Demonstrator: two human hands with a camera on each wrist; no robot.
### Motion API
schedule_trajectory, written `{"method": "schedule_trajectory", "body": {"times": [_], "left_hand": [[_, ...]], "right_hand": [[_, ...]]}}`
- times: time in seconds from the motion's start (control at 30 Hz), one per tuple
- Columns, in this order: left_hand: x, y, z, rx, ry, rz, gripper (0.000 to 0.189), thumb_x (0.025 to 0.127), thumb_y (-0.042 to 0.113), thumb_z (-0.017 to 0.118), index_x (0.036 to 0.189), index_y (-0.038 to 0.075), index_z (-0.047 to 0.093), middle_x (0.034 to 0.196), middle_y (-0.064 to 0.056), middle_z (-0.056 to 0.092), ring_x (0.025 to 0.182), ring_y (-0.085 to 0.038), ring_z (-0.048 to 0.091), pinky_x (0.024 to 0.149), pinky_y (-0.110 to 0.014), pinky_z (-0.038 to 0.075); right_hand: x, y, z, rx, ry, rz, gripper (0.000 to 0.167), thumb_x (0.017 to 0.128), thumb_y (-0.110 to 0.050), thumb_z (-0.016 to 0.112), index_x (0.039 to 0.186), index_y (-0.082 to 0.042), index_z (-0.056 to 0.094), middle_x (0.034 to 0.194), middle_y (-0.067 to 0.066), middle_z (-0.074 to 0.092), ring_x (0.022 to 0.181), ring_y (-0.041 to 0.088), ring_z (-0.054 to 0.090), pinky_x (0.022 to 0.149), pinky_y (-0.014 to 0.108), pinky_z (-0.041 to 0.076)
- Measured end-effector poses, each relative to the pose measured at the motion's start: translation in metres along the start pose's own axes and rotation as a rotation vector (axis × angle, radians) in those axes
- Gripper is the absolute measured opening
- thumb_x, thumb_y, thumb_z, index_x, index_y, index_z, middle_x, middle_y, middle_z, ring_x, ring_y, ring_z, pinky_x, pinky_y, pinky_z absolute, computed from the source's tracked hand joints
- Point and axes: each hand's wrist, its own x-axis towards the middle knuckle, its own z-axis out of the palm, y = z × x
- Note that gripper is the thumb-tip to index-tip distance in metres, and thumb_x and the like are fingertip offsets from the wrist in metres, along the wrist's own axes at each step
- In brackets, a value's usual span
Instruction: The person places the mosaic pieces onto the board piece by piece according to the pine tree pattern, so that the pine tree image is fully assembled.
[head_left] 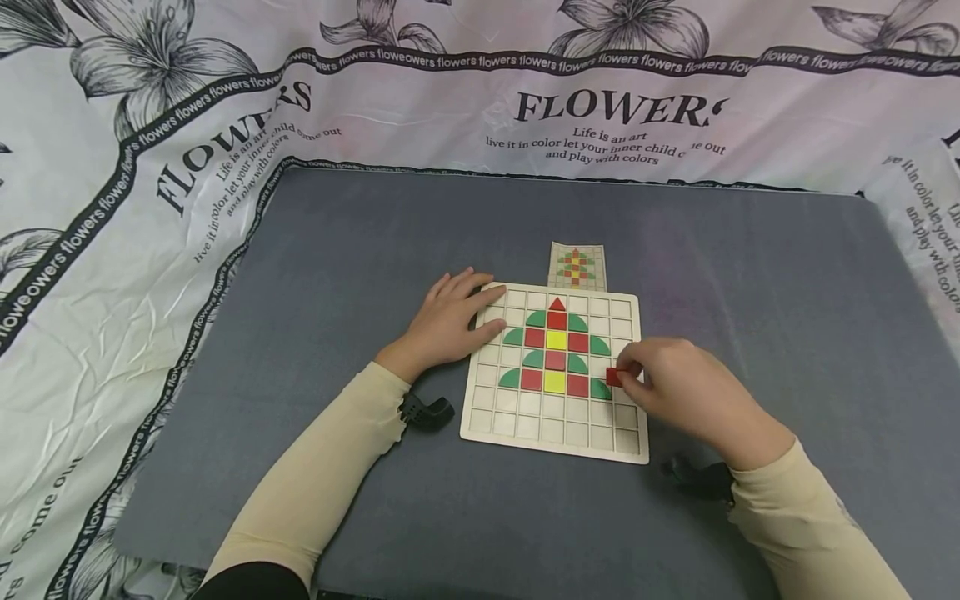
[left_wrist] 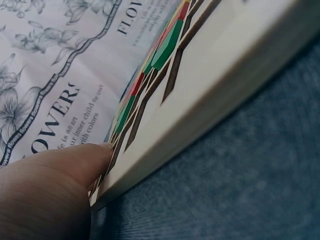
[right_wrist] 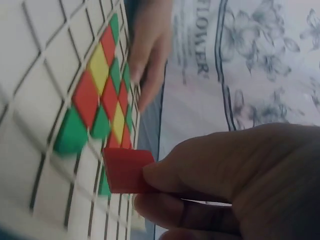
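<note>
A pale gridded board (head_left: 506,422) lies on the table, with red squares, yellow squares, green rounded pieces and a red triangle (head_left: 557,305) set in a tree shape. My left hand (head_left: 448,321) rests at the board's upper left edge, its fingers spread and the thumb on the border. Between thumb and fingers my right hand (head_left: 686,396) pinches a red square tile (right_wrist: 127,170) above the board's right side. That tile is held off the grid, near the green piece (head_left: 600,389) at the lower right.
A small pattern card (head_left: 577,267) showing a similar tree lies against the board's far edge. Grey cloth (head_left: 390,242) covers the table. Beyond it hangs a white sheet (head_left: 420,125) printed with flowers and lettering. Dark straps sit at both wrists.
</note>
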Motion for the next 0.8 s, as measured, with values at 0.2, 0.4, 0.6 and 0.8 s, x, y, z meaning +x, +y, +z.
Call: {"method": "schedule_trajectory", "body": {"times": [0.2,0.4,0.6,0.8], "left_hand": [[-0.002,0.0,-0.001,-0.005,0.005,-0.001,0.061,0.107,0.051,0.055,0.161,0.026,0.047,0.167,-0.004,0.038,0.162,-0.027,0.017,0.133,-0.049,0.003],[-0.001,0.0,-0.001,-0.008,0.008,0.007,0.061,0.106,0.051,0.056,0.161,0.026,0.047,0.167,-0.004,0.038,0.162,-0.027,0.017,0.132,-0.05,0.003],[0.0,0.0,-0.001,-0.006,0.012,0.012,0.061,0.106,0.051,0.056,0.161,0.025,0.047,0.167,-0.003,0.038,0.162,-0.027,0.018,0.132,-0.05,0.004],[0.0,0.0,-0.001,-0.004,0.015,0.011,0.061,0.106,0.051,0.056,0.16,0.025,0.048,0.167,-0.003,0.039,0.162,-0.028,0.019,0.132,-0.05,0.005]], "right_hand": [[0.015,-0.019,0.009,0.007,-0.043,-0.074,0.008,0.089,-0.004,0.077,0.088,-0.012,0.078,0.08,-0.007,0.069,0.07,0.01,0.058,0.058,0.03,0.05],[0.023,-0.027,0.023,0.028,-0.071,-0.111,0.01,0.091,-0.01,0.079,0.085,-0.017,0.076,0.078,-0.011,0.066,0.069,0.007,0.056,0.06,0.03,0.051],[0.024,-0.03,0.035,0.074,-0.09,-0.123,0.015,0.091,-0.013,0.081,0.081,-0.02,0.073,0.071,-0.016,0.059,0.066,0.006,0.052,0.06,0.026,0.049],[0.023,-0.034,0.041,0.09,-0.13,-0.135,0.015,0.094,-0.012,0.078,0.083,-0.02,0.072,0.072,-0.016,0.058,0.066,0.004,0.05,0.061,0.026,0.048]]}}
